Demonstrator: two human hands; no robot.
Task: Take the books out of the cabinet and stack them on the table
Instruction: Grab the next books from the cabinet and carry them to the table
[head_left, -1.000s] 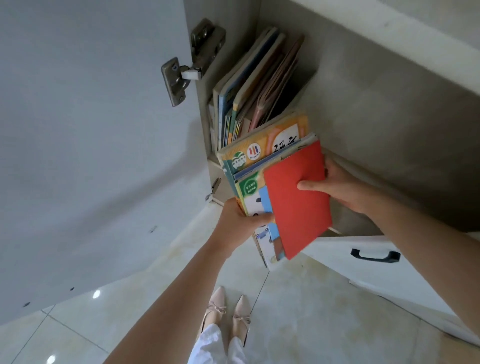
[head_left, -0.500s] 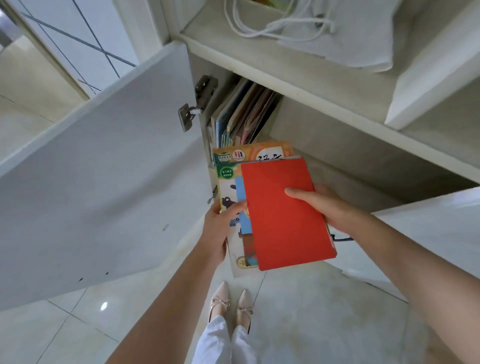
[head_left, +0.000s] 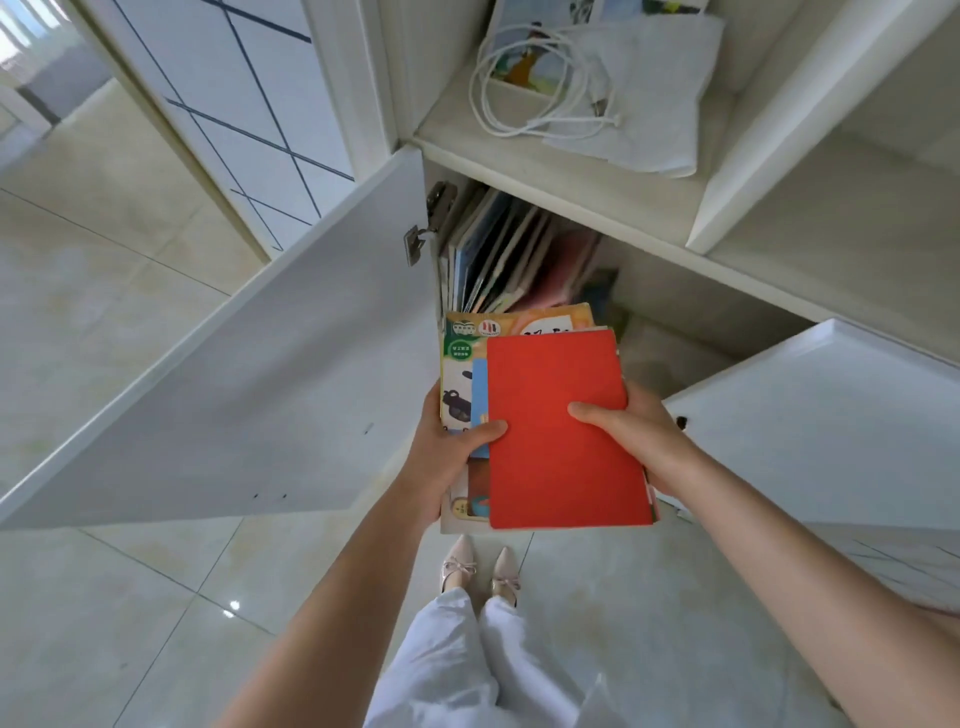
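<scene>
Red flat-covered book (head_left: 563, 441) sits on top of the small pile of thin illustrated paperbacks (head_left: 462, 395) we're carrying, held flat and level in front of the open cabinet, clear of its shelf, likely so nothing slides off. Our left hand (head_left: 447, 452) grips the pile's left edge, thumb curled over the top, fingers hidden underneath. Our right hand (head_left: 634, 431) grips the right edge the same way, thumb pressed on the red cover. More upright books (head_left: 498, 254) remain leaning in the lower compartment beside the open white cabinet door (head_left: 234, 374). Table not in view.
</scene>
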